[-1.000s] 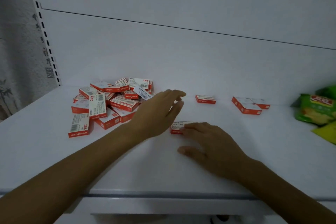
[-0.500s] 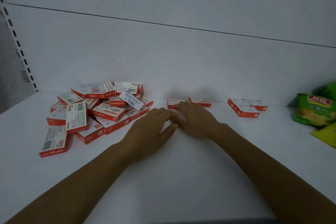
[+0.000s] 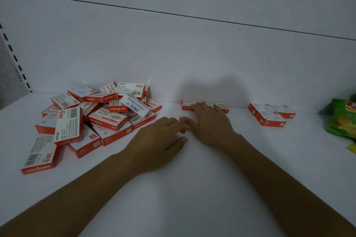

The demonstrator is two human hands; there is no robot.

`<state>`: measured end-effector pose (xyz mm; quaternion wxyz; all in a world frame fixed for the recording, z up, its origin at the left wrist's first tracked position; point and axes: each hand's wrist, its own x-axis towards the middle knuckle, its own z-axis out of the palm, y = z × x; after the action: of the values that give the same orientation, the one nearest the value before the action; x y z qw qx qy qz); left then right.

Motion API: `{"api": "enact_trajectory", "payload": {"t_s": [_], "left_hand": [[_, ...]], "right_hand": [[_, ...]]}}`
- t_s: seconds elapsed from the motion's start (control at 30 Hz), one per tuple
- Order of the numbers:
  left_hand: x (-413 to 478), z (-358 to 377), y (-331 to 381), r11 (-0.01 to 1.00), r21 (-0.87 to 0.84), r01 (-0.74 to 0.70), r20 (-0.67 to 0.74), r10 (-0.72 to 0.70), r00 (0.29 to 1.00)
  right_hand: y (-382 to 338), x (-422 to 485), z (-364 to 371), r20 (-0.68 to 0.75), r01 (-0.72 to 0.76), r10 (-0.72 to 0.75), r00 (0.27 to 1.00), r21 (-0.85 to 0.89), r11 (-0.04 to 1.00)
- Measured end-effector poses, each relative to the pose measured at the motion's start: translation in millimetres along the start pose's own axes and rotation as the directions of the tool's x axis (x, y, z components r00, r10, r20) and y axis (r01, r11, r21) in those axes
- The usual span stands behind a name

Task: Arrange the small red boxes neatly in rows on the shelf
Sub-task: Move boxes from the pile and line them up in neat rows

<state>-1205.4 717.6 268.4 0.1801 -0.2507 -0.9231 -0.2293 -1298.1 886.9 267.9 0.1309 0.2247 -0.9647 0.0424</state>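
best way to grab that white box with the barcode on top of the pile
Pinch the white box across its narrow width, thumb and finger on the two long edges, coming from above and the front. It lies tilted on top of the pile with nothing over it, so those edges look free. The left hand is nearest.

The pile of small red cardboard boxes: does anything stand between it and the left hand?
Nothing visible does. The left hand is just right of the pile of small red cardboard boxes; only bare flat white shelf lies between them.
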Motion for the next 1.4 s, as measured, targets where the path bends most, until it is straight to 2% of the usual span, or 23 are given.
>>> {"api": "enact_trajectory", "payload": {"t_s": [0.2, 0.37, 0.43, 0.53, 0.6, 0.73, 0.87, 0.93, 1.03, 1.13, 1.3, 1.4], "left_hand": [[0, 2, -4, 0.999, 0.020, -0.040, -0.032, 0.041, 0.999], [0, -4, -3, 0.997, 0.055, -0.059, -0.142, 0.066, 0.988], [0, -11, 4, 0.998, 0.040, -0.057, -0.197, 0.064, 0.978], [-5, -23, 14, 0.997, 0.052, -0.050, -0.227, 0.061, 0.972], [-12, -36, 20, 0.995, 0.086, -0.048, -0.251, 0.068, 0.966], [-38, -63, 22, 0.987, 0.163, -0.004, -0.262, 0.047, 0.964], [-79, -71, 4, 0.968, 0.239, 0.078, -0.264, -0.012, 0.964], [-96, -71, -5, 0.959, 0.263, 0.105, -0.270, -0.031, 0.962], [-103, -70, -10, 0.965, 0.188, 0.185, -0.296, -0.124, 0.947], [-98, -69, -13, 0.962, 0.130, 0.240, -0.327, -0.187, 0.926], [-98, -71, -20, 0.962, 0.091, 0.258, -0.354, -0.211, 0.911], [-97, -75, -21, 0.962, 0.022, 0.272, -0.380, -0.243, 0.892]], "right_hand": [[4, 0, 1, -0.046, 0.002, 0.001, 0.999, 0.068, 0.998], [-5, -3, -14, -0.258, 0.099, -0.041, 0.965, 0.219, 0.971], [-15, -5, -25, -0.298, 0.172, -0.080, 0.951, 0.298, 0.939], [-37, -9, -41, -0.286, 0.245, -0.113, 0.952, 0.484, 0.840], [-49, -11, -50, -0.274, 0.280, -0.154, 0.949, 0.516, 0.809], [-72, -13, -61, -0.289, 0.336, -0.209, 0.934, 0.513, 0.790], [-92, -10, -49, -0.378, 0.354, -0.186, 0.907, 0.441, 0.825], [-97, -2, -39, -0.351, 0.311, -0.168, 0.921, 0.406, 0.859], [-104, 12, -23, -0.239, 0.202, -0.116, 0.964, 0.377, 0.904], [-115, 22, -12, -0.193, 0.146, -0.086, 0.977, 0.326, 0.934], [-123, 26, -14, -0.251, 0.119, -0.064, 0.966, 0.211, 0.970], [-123, 14, -33, -0.301, 0.151, -0.075, 0.951, 0.239, 0.959]]}}
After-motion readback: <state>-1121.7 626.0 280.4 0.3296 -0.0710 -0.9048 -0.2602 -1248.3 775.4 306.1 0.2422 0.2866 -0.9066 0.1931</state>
